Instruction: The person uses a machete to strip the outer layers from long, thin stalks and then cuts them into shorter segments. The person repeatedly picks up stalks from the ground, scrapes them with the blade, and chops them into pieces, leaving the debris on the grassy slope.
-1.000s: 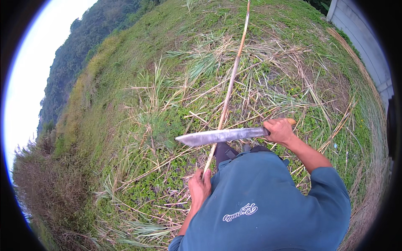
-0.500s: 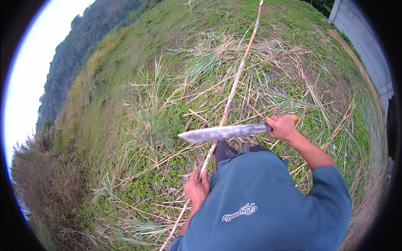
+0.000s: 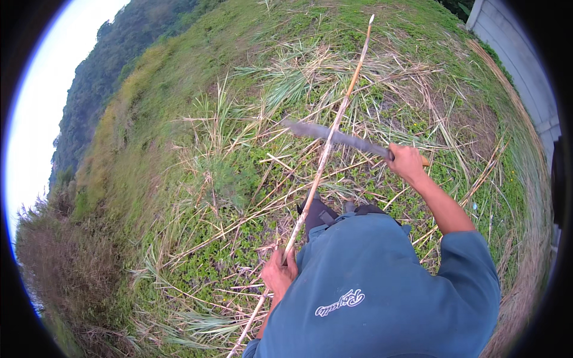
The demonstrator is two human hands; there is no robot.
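Note:
My left hand is wrapped round a long pale cane stalk, low down near my left side. The stalk slants up and away to the right, ending in a whitish tip. In my right hand is the handle of a machete, whose light brown end pokes out past the fist. Its long grey blade, slightly blurred, points left and a little away from me and crosses the stalk about midway along. The stalk shows in front of the blade where they cross; whether they touch I cannot tell.
Cut dry stalks and straw litter the green ground plants. Long green leaves lie among them. A pale grey wall rises at the far right. Brownish brush grows on the left, with a wooded hillside beyond.
The machete has moved farther up the stalk, away from me, and its blade has tilted so the tip points more outward. The stalk's far end has come lower in view. My left hand keeps its grip.

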